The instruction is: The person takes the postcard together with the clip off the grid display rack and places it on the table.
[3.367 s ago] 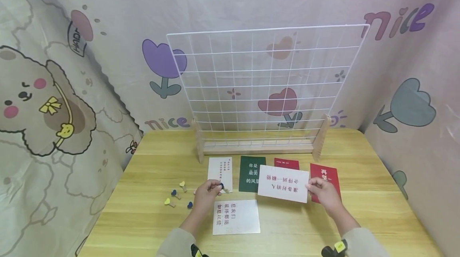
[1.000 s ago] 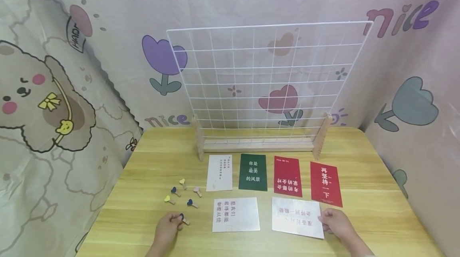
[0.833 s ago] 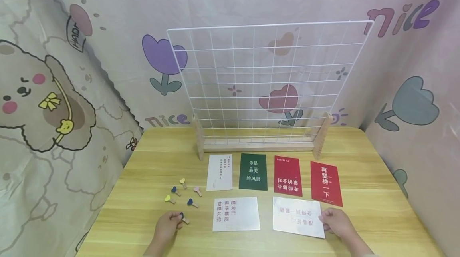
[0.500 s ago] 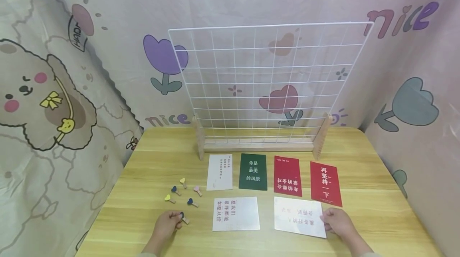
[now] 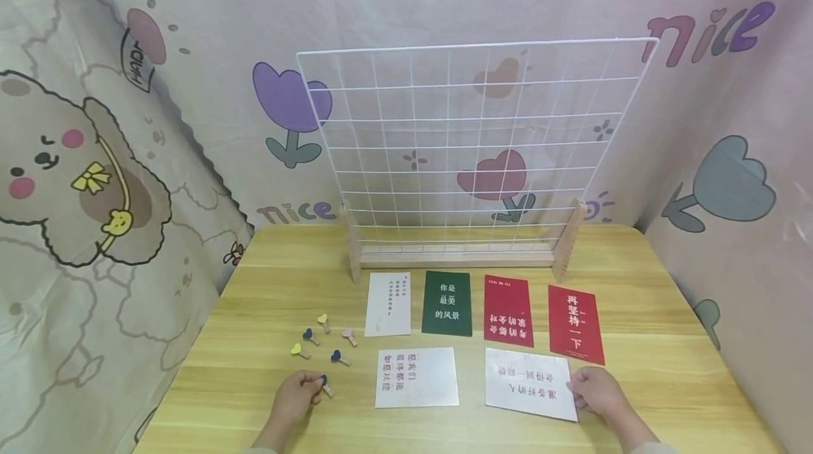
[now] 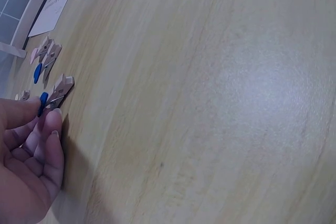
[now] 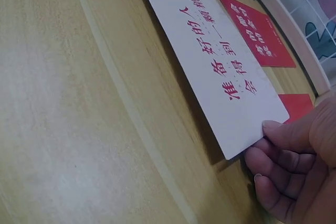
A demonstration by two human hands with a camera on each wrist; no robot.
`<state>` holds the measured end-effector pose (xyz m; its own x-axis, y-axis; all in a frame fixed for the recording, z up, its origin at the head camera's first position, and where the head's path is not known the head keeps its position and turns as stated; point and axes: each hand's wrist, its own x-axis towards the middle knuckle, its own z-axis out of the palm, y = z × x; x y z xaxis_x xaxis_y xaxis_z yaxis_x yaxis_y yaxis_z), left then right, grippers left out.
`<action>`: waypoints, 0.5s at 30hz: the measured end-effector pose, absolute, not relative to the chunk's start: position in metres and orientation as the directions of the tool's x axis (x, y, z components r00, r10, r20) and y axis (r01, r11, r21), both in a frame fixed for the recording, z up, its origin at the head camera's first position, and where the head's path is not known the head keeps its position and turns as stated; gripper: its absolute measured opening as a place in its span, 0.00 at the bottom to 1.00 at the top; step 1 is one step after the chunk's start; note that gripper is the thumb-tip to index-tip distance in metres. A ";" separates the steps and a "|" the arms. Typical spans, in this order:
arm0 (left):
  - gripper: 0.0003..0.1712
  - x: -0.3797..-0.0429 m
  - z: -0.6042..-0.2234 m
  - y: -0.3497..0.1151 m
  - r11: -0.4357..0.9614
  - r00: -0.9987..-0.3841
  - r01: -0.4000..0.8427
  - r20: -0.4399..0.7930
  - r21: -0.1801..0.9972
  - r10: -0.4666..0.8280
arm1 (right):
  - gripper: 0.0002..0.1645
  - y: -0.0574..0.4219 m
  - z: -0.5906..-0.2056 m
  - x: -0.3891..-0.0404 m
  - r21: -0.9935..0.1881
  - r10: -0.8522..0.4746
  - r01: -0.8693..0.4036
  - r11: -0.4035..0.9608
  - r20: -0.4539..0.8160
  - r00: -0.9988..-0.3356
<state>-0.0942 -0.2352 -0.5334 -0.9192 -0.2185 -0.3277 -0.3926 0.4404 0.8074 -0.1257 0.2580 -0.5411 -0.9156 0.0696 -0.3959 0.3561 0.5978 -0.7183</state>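
My left hand (image 5: 295, 397) pinches a small wooden clothespin (image 6: 59, 92) by its blue heart end, low over the table at the front left. In the left wrist view the thumb and forefinger press that heart (image 6: 43, 104). At the front right, my right hand (image 5: 595, 392) grips the right edge of a white card (image 5: 530, 383) with red characters. The right wrist view has the thumb on top of this card (image 7: 210, 61) and the fingers curled beneath, its near edge slightly off the tabletop. Left of it lies another white card (image 5: 417, 378).
Behind lie a white card (image 5: 389, 304), a green card (image 5: 447, 303) and two red cards, one (image 5: 508, 311) left of the other (image 5: 576, 324). Several heart clothespins (image 5: 339, 358) lie at the left. A white wire grid (image 5: 483, 147) in a wooden stand (image 5: 457, 258) rises at the back.
Since the oldest frame, the left hand has moved down and left with the clothespin. The right hand has lowered the white card from over the green and red ones toward the front. Recently, both barely moved.
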 end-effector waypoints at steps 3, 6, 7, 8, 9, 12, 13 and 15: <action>0.13 -0.094 -0.532 -0.237 0.458 -0.920 -0.391 -0.327 0.798 -0.216 | 0.06 0.259 -0.540 -0.126 -0.715 0.060 0.346 0.608 -0.393 -0.918; 0.14 -0.094 -0.531 -0.238 0.471 -0.919 -0.394 -0.332 0.789 -0.213 | 0.05 0.259 -0.538 -0.125 -0.719 0.053 0.331 0.612 -0.380 -0.924; 0.14 -0.094 -0.530 -0.239 0.479 -0.920 -0.392 -0.332 0.786 -0.208 | 0.06 0.259 -0.538 -0.126 -0.720 0.049 0.324 0.614 -0.375 -0.926; 0.14 -0.094 -0.530 -0.240 0.487 -0.922 -0.387 -0.330 0.783 -0.202 | 0.06 0.259 -0.538 -0.126 -0.721 0.050 0.321 0.614 -0.370 -0.928; 0.14 -0.095 -0.529 -0.240 0.493 -0.922 -0.387 -0.332 0.779 -0.199 | 0.06 0.259 -0.538 -0.126 -0.724 0.050 0.319 0.611 -0.368 -0.929; 0.14 -0.095 -0.528 -0.243 0.527 -0.925 -0.377 -0.331 0.762 -0.185 | 0.06 0.259 -0.539 -0.127 -0.736 0.048 0.319 0.598 -0.364 -0.930; 0.14 -0.096 -0.528 -0.243 0.543 -0.928 -0.371 -0.328 0.753 -0.179 | 0.07 0.259 -0.538 -0.127 -0.736 0.047 0.322 0.596 -0.368 -0.929; 0.14 -0.098 -0.524 -0.245 0.577 -0.926 -0.374 -0.328 0.726 -0.186 | 0.07 0.260 -0.535 -0.129 -0.733 0.035 0.316 0.603 -0.371 -0.928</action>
